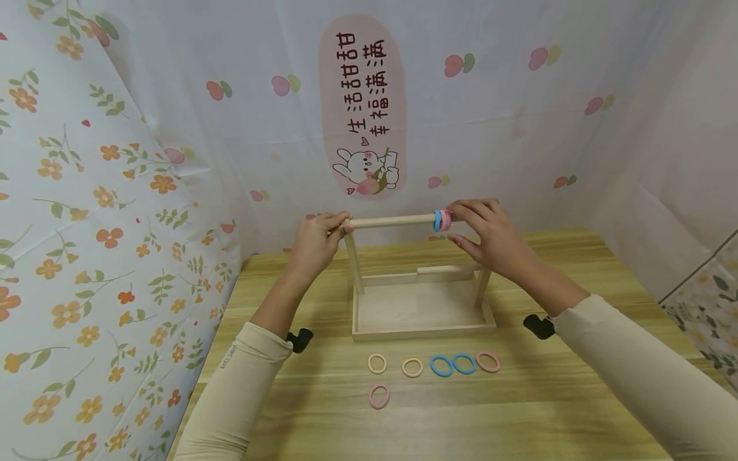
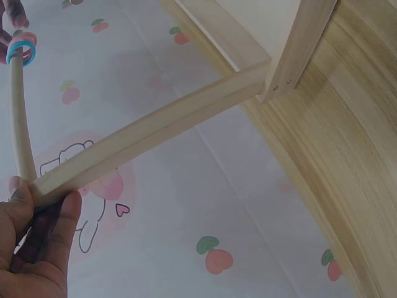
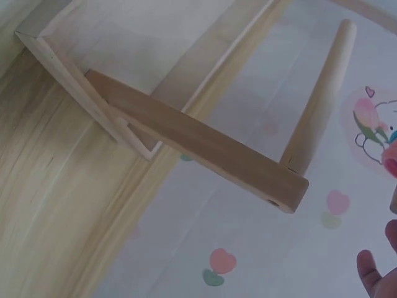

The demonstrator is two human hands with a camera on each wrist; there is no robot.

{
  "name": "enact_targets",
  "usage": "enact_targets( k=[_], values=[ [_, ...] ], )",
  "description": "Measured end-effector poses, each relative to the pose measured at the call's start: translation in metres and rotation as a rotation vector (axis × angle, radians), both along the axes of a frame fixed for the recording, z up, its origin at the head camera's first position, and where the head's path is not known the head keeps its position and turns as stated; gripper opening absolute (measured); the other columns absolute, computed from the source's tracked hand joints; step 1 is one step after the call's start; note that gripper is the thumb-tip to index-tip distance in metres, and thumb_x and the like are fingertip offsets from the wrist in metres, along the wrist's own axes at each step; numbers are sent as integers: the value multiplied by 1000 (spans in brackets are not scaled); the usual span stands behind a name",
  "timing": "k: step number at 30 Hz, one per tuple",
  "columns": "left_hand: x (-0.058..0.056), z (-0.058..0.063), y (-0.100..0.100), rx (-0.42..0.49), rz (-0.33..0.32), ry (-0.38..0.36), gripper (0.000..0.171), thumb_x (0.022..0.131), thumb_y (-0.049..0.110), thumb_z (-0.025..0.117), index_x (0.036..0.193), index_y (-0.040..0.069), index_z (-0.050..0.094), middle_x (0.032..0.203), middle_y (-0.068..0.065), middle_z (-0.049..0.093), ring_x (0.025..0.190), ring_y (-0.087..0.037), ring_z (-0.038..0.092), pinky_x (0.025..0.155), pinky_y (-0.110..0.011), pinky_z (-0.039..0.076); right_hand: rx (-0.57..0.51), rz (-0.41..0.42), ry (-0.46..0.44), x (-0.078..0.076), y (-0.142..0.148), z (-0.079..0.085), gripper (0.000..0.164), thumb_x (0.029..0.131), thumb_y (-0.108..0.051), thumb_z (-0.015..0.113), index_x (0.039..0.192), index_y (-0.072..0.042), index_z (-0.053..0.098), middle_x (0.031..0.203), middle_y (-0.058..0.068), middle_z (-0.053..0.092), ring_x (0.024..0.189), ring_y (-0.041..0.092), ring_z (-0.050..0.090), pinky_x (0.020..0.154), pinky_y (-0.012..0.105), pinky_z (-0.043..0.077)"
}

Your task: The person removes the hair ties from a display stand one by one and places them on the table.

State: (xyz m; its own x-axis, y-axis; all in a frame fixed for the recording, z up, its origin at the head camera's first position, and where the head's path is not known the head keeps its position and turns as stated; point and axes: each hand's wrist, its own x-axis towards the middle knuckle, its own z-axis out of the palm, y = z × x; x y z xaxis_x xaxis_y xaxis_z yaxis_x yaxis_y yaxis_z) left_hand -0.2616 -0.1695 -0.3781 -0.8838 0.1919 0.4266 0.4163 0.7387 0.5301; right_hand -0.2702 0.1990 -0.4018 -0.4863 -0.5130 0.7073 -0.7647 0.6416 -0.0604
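Observation:
A wooden stand has a tray base (image 1: 423,332), a left post (image 1: 354,266) and a right post (image 3: 205,146). From the left post's top a long round dowel (image 1: 394,221) runs rightward. My left hand (image 1: 317,240) pinches the corner where dowel and post meet. Near the dowel's right end hang a blue ring (image 1: 437,221) and pink rings (image 1: 446,220). My right hand (image 1: 490,234) is beside them, its fingertips right at the pink rings and its thumb spread apart below. A shorter round rod (image 3: 322,93) sticks out leftward from the right post.
In front of the stand lie two beige rings (image 1: 377,363), two blue rings (image 1: 441,365) and two pink rings (image 1: 378,397) on the wooden table (image 1: 323,416). A printed curtain (image 1: 254,147) hangs behind. Dark wrist mounts (image 1: 539,326) sit by both sleeves.

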Motion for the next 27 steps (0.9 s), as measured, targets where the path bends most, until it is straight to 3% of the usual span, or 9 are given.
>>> enact_targets(
  k=[13,27],
  values=[
    [1,0,1,-23,10,-5,40,106,26,73,141,7,75,132,-18,80,99,-37,72,79,-44,66,-19,-37,-47,-4,-7,-4,57,87,-3,92,138,6,68,131,27,72,118,52,61,103,67,53],
    [0,0,0,-19,15,2,40,105,26,73,140,8,76,132,-18,80,101,-37,71,80,-45,66,-36,-51,-66,-5,-7,-3,50,91,-1,89,137,6,69,128,26,73,115,51,62,101,66,52]
  ],
)
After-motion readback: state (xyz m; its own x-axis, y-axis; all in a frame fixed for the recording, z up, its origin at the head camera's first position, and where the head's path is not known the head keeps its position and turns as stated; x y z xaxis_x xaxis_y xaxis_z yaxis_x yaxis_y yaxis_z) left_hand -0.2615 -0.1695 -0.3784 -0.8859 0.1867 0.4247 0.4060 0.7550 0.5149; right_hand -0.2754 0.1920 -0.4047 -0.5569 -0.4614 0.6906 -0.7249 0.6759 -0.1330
